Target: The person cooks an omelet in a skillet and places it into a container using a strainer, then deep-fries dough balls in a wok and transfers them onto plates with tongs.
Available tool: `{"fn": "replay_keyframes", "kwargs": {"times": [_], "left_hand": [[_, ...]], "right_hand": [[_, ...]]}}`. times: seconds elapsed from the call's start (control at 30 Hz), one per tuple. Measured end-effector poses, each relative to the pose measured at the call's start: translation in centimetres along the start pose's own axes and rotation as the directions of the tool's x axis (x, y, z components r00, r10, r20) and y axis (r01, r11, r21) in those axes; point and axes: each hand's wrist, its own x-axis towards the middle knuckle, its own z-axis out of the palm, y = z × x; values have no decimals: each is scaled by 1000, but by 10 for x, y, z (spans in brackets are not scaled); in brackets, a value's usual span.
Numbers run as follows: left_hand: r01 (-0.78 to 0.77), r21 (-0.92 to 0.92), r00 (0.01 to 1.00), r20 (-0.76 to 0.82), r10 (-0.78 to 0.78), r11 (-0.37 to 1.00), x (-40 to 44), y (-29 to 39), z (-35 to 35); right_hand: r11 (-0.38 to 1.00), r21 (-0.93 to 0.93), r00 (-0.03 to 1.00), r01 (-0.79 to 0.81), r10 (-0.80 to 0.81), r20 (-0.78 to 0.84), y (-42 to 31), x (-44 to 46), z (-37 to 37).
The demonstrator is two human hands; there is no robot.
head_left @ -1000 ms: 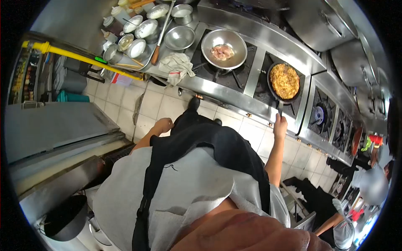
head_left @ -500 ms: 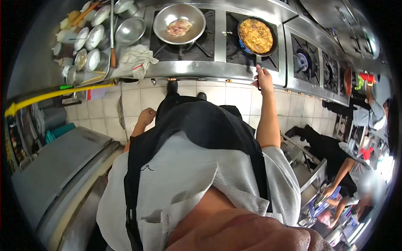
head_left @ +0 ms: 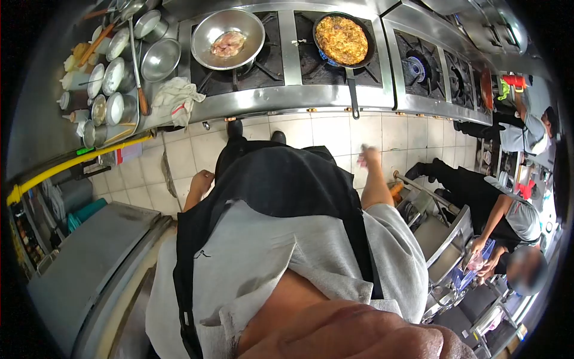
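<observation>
Pale tiles [head_left: 203, 146] cover the floor [head_left: 329, 133], a long steel stove [head_left: 263, 103] runs along its far edge, a yellow bar [head_left: 72, 164] slants past a grey cabinet [head_left: 89, 263], and a steel table [head_left: 459, 230] stands at right.

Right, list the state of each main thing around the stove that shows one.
Frying pan: over a blue flame, handle free.
Browned food: flat, filling most of the pan.
Large bowl: upright, holding pinkish food.
Small bowl: open side up.
Cloth: crumpled.
Right hand: blurred, clear of the handle.
Left hand: lowered, grip unclear.
</observation>
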Motion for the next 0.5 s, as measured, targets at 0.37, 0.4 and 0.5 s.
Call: {"fn": "replay_keyframes", "kwargs": {"times": [0.37,0.4,0.5], "left_hand": [[-40,-13,999,1,40,999,1,2,13],[-41,-10,999,1,41,999,2,6,11],[-84,-5,996,-25,84,996,10,9,9]], "right_hand": [[984,-164,984,65,-35,176,18,-28,24],[991,-91,990,99,-89,114,4,-28,20],[947,190,965,260,-254,-58,-52,-28,1]]}}
